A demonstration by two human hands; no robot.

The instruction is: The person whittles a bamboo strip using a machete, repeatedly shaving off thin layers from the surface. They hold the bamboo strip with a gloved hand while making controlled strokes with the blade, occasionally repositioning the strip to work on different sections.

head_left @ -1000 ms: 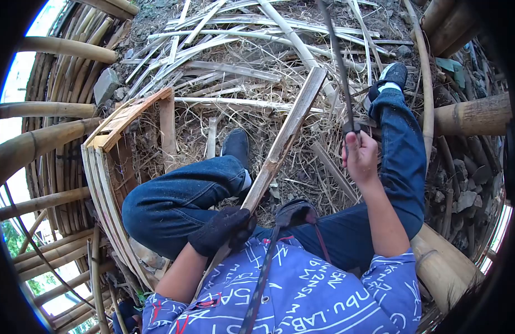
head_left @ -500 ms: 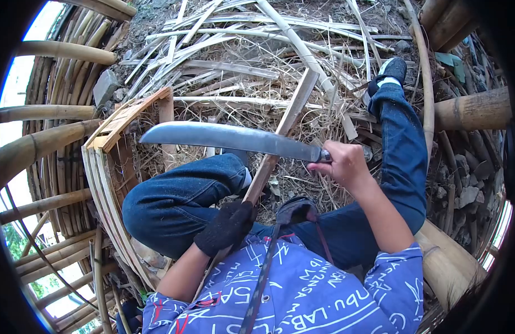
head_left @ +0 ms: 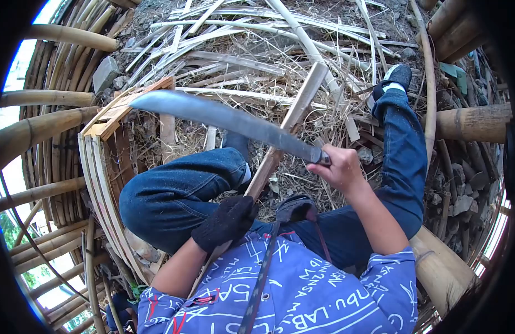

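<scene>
My right hand (head_left: 342, 170), bare, is closed round the dark handle of a machete (head_left: 224, 120). The long, broad blade points left and slightly away from me, crossing over a bamboo strip (head_left: 303, 98) and overlapping it in this view. My left hand (head_left: 226, 224), in a black knitted glove, is wrapped round the lower part of that strip. The strip slants from my body up and to the right, between my legs. Its near end runs along my left forearm against the blue printed shirt. A dark sheath (head_left: 296, 210) with straps lies at my waist.
Bamboo splints (head_left: 235, 63) and shavings litter the ground ahead. A stack of pale slats (head_left: 104, 189) stands by my bent left knee. Bamboo poles (head_left: 57, 99) form a wall at left; a thick pole (head_left: 472, 123) and stones (head_left: 466, 201) are at right. Part of a person (head_left: 121, 312) shows low at left.
The machete has swung so that its tip is farther from me and to the left, the blade now tilted. My gloved left hand stays on the bamboo strip. The view has shifted slightly.
</scene>
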